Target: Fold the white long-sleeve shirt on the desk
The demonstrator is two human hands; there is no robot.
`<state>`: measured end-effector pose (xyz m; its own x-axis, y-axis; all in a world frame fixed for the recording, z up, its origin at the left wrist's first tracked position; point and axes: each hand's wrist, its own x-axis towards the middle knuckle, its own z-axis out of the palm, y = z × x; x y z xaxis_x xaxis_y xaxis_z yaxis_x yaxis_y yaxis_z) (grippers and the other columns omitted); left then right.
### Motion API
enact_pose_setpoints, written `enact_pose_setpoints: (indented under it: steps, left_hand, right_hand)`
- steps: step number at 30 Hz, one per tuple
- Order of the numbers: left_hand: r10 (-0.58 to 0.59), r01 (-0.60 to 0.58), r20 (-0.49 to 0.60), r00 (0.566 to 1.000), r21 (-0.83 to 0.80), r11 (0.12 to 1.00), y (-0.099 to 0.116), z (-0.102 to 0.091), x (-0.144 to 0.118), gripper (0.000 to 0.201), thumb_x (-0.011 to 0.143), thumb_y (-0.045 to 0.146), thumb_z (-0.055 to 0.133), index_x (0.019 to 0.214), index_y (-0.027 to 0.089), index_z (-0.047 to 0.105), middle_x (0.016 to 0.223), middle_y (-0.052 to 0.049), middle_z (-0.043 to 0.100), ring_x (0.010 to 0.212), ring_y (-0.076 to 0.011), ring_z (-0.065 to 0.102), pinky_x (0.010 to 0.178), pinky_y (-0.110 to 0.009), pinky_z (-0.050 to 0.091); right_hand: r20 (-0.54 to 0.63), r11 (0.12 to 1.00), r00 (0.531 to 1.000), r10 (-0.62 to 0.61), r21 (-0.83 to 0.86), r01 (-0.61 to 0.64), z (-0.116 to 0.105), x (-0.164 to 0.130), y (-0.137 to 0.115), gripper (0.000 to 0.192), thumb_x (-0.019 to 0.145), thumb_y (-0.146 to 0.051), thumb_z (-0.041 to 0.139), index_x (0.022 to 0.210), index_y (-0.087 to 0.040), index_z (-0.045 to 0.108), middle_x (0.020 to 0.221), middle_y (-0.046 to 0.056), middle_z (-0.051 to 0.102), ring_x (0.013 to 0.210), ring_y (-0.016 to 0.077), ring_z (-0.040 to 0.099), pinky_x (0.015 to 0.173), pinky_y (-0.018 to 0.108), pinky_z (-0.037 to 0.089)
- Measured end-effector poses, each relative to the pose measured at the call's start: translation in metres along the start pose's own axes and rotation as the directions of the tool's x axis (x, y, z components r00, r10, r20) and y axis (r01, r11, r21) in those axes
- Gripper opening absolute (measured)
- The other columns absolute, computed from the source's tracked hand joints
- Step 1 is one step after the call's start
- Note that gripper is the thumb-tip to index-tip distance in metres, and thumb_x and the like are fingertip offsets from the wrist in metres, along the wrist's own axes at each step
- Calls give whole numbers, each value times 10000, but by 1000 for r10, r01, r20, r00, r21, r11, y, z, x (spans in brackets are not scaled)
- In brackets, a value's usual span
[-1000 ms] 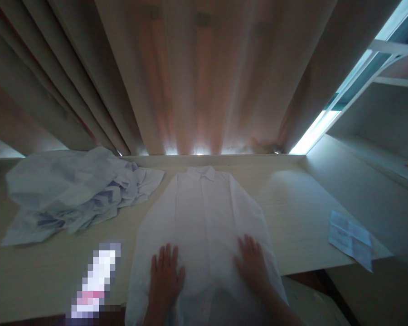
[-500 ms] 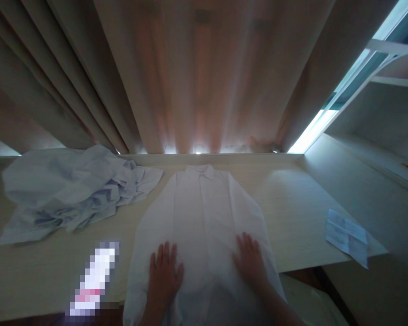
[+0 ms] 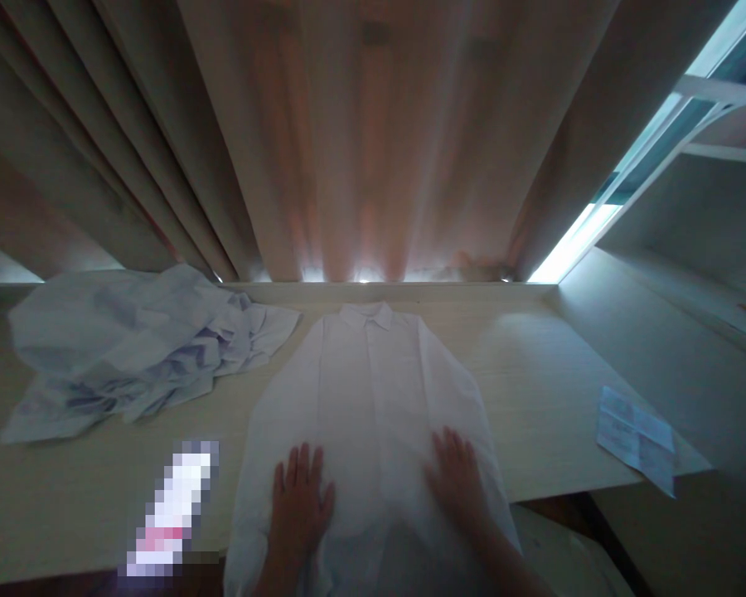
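With fingers spread, both hands (image 3: pixel 376 497) press shirt (image 3: pixel 373 390).

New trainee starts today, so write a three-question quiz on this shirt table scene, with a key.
1. True or false: both hands lie flat on the white shirt.
2. Which way does the shirt's collar point? A) toward the person B) toward the curtain C) toward the folded paper
3. Fill in: the crumpled pile of clothes lies on the table on the person's ____ side.

Key
1. True: the left hand and the right hand press flat on the lower part of the shirt, fingers spread.
2. B: the collar is at the far edge, by the curtain.
3. Left; the folded paper lies to the right, at the table's edge.
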<state>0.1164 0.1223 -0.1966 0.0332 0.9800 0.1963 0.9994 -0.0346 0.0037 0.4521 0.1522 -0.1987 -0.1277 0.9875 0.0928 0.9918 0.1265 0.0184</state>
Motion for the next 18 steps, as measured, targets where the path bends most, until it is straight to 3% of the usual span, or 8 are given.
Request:
enact_pose_setpoints:
  steps: [7, 12, 18]
  left_hand:
    - [-15, 17, 94, 995, -14, 1000, 3, 1, 1, 582, 835, 395, 398, 1377, 184, 365, 1464, -165, 307, 1368, -324, 231, 1103, -547, 141]
    - [-54, 54, 149, 987, 2, 999, 7, -8, 6, 577, 838, 412, 397, 1364, 176, 389, 1444, -190, 337, 1343, -363, 274, 1077, -578, 160]
    - [6, -4, 108, 994, -14, 1000, 17, -14, 41, 537, 856, 428, 379, 1333, 191, 440, 1409, -170, 405, 1330, -344, 306, 1073, -535, 206]
  right_hand:
    - [-6, 1000, 1000, -5, -13, 5, 7, -1, 2, 631, 861, -496, 373, 1386, -146, 385, 1465, 172, 304, 1352, 334, 230, 1076, 528, 139]
    - [-11, 999, 1000, -25, 24, 25, -1, -5, 4, 642, 858, -499, 361, 1378, -123, 389, 1457, 178, 314, 1347, 323, 250, 1075, 509, 171]
    - [-48, 991, 996, 79, 108, -74, -13, -16, 5, 567, 856, -449, 369, 1317, -130, 446, 1410, 184, 386, 1297, 317, 348, 1049, 475, 266]
